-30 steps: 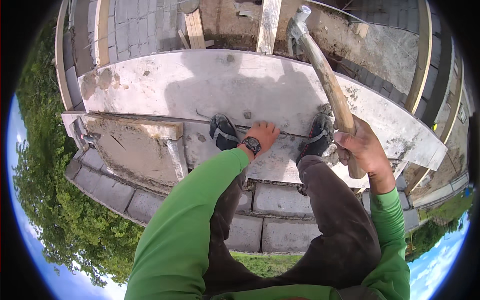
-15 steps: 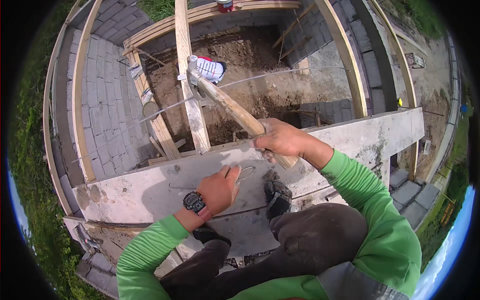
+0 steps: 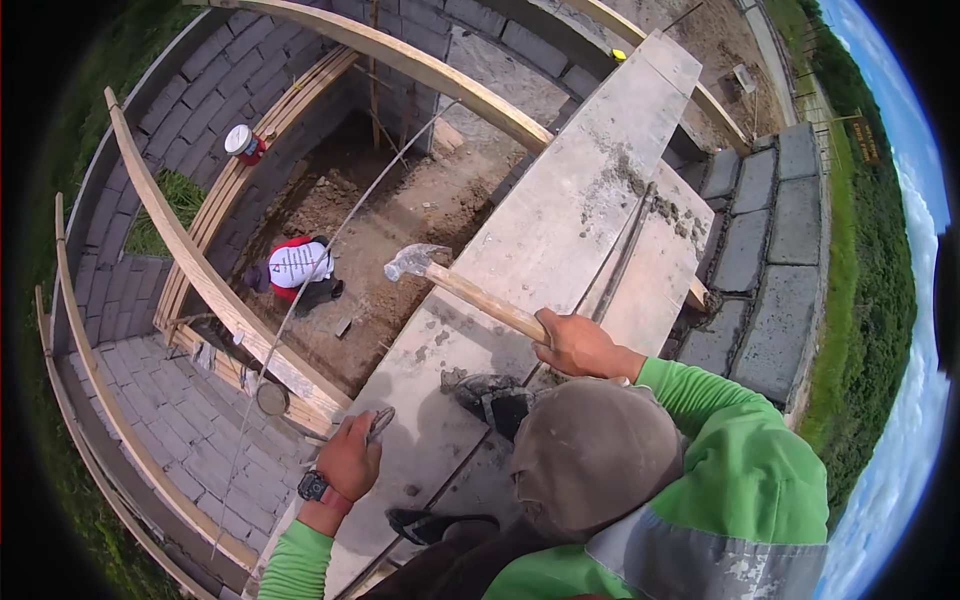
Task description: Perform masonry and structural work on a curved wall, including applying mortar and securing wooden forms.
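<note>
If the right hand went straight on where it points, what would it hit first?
Leading with its hammer, the right hand would probably meet the thin grey line strung above the dirt floor, though depth there is unclear.

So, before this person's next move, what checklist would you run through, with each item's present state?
1. Hammer secured: ok, the right hand grips it.
2. Bent metal piece secured: ok, the left hand holds it.
3. Footing: ok, both shoes rest on pale boards.
4. Boards clean: not ok, crumbs lie there.
5. Ground below free of people: not ok, a co-worker bends there.
6. Boards fastened: cannot tell.
</note>
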The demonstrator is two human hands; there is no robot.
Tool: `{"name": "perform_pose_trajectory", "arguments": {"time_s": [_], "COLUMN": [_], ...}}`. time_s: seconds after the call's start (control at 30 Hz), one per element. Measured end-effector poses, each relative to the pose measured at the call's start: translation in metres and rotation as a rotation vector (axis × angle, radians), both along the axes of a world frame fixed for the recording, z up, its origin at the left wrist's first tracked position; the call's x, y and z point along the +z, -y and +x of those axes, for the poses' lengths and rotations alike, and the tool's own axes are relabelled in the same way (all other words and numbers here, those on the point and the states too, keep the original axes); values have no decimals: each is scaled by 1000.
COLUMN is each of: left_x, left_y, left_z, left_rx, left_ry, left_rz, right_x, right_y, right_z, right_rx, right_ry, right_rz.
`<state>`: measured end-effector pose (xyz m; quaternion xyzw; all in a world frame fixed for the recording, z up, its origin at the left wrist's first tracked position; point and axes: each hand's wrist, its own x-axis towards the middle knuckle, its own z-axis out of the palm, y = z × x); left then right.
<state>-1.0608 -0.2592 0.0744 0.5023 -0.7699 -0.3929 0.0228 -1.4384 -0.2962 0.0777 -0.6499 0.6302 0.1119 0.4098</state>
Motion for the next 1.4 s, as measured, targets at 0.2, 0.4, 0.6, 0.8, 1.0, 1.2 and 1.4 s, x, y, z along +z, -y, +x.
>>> {"name": "perform_pose_trajectory", "arguments": {"time_s": [0.2,0.4,0.6,0.8,1.0,1.2,1.4], "left_x": [-8,-10,-15,4,20,-17,-17], "left_y": [-2,-4,15,47,46,7,-44], "left_z": [-6,-31,-63,-111,-55,49,87], "left_rx": [11,-91,-410,-384,-189,-54,-13], "left_ry": [66,120,123,-62,-56,202,396], "left_rz": [46,19,-189,-435,-589,-264,27], "right_x": [-31,-78,-27,-16,-43,-129,-138], "right_y": [-93,-115,-29,-4,-14,-47,-32], "right_z": [-33,-31,19,72,-14,-175,-167], "right_rx": [-207,-146,82,146,-604,-968,-949], "right_ry": [-233,-281,297,556,90,-401,-460], "right_rz": [27,-52,-351,-36,-407,-513,-399]}}
